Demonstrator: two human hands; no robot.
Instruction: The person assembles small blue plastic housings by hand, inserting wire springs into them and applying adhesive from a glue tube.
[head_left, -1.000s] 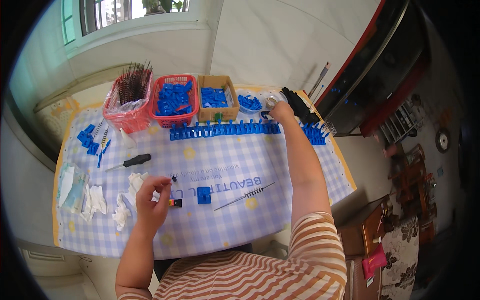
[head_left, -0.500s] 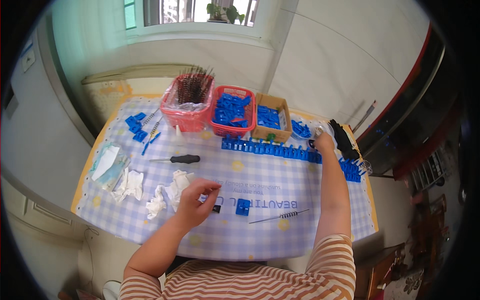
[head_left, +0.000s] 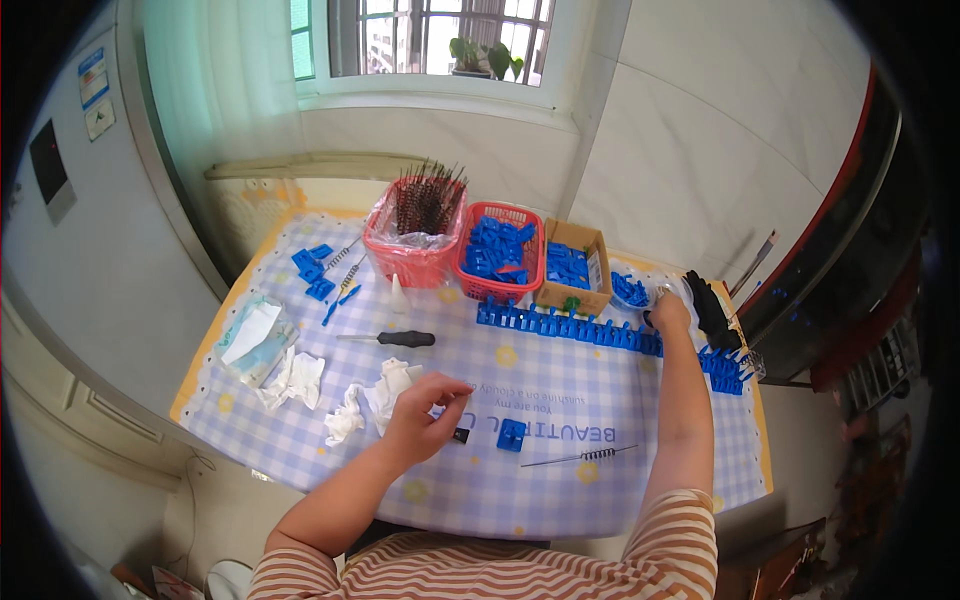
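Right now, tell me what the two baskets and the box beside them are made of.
Both red baskets look like moulded plastic: glossy, with lattice walls; the left one has a clear film liner. The box looks like plain brown cardboard, matt, with folded edges.

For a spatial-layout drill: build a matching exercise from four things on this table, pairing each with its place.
Things:
1. screwdriver
2. cardboard box
3. crumpled tissues
4. spring rod

Places:
A. beside the red basket of blue parts
B. near the table's front edge, right of a small blue block
C. left of the left hand
D. below the red basket of bristly springs

Pairs: 1-D, 2-A, 3-C, 4-B
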